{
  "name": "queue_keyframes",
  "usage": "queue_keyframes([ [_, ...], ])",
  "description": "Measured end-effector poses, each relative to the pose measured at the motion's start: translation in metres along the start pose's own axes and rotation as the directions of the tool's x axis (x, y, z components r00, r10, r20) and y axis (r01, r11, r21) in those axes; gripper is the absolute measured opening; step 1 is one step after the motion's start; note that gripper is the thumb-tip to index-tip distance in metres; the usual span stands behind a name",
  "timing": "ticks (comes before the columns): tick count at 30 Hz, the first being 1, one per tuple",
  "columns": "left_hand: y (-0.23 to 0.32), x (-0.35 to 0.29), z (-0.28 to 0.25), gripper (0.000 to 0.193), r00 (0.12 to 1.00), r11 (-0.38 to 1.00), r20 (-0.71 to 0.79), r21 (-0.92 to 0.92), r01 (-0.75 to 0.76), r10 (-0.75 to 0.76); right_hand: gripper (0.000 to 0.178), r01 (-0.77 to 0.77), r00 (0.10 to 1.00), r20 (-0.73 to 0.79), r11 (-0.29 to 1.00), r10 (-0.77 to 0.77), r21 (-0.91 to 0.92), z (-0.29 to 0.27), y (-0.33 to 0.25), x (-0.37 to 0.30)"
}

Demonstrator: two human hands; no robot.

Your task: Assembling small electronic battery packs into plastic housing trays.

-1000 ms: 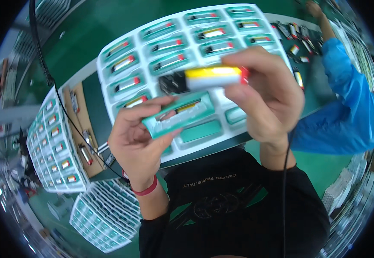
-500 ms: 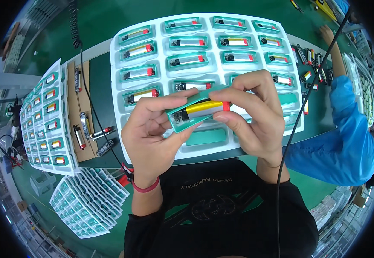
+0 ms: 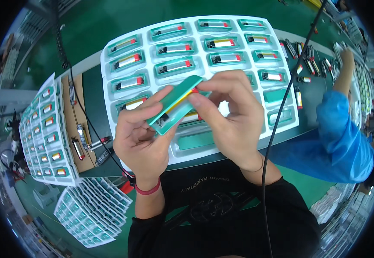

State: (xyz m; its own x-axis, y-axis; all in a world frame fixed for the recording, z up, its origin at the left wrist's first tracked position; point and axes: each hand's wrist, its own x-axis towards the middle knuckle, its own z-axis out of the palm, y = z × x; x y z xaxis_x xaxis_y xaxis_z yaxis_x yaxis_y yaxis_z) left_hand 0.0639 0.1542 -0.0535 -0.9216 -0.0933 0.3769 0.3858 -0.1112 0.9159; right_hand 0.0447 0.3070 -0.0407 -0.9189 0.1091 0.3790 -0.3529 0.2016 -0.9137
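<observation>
My left hand (image 3: 140, 135) grips a green plastic case (image 3: 176, 98) above a white tray, fingers on its far side and thumb at its lower end. A battery cell (image 3: 180, 102) with a yellow edge and red end sits inside, partly covered by the case's tilted upper half. Dark parts and wires show at the lower end. My right hand (image 3: 235, 114) pinches the case's upper right end between thumb and forefinger, by the cell's red end. Below lies the white tray (image 3: 148, 58), its pockets holding green cases, many with a similar cell inside.
A second filled tray (image 3: 68, 146) stands at the left beside a cardboard strip (image 3: 79, 116) with loose parts. Stacked trays (image 3: 90, 215) sit lower left. Loose cells (image 3: 309, 60) lie at the right near a co-worker's blue sleeve (image 3: 341, 133). A black cable (image 3: 277, 116) hangs across the view.
The case has turned steeper, its right end raised, and its upper half now covers more of the cell. Both hands have shifted slightly left. The co-worker's arm has moved.
</observation>
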Motion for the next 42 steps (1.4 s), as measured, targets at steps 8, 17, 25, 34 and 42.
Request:
queue_keyframes([
  [8,-0.006,0.006,0.000,0.044,0.980,0.984,-0.144,-0.137,0.118,-0.137,0.037,0.066,0.997,-0.043,0.996,-0.069,-0.067,0.007,-0.001,0.008],
  [17,0.012,0.003,-0.006,0.036,0.962,0.962,-0.049,-0.058,0.266,-0.269,0.034,-0.065,0.972,0.228,0.998,0.062,0.004,-0.014,-0.015,0.013],
  [25,0.033,0.003,-0.006,0.026,0.958,0.925,0.105,0.306,0.224,-0.267,0.026,0.028,0.844,0.537,0.999,-0.013,-0.019,-0.040,-0.013,0.021],
  [34,0.030,0.010,-0.009,0.023,0.917,0.814,0.393,0.553,-0.176,-0.069,0.019,0.208,0.889,0.437,0.970,-0.135,-0.125,-0.039,-0.009,-0.003],
  [42,0.052,0.022,-0.008,0.028,0.798,0.819,0.545,0.561,-0.121,-0.256,0.024,0.366,0.717,0.659,0.927,-0.225,-0.082,-0.061,0.001,0.006],
])
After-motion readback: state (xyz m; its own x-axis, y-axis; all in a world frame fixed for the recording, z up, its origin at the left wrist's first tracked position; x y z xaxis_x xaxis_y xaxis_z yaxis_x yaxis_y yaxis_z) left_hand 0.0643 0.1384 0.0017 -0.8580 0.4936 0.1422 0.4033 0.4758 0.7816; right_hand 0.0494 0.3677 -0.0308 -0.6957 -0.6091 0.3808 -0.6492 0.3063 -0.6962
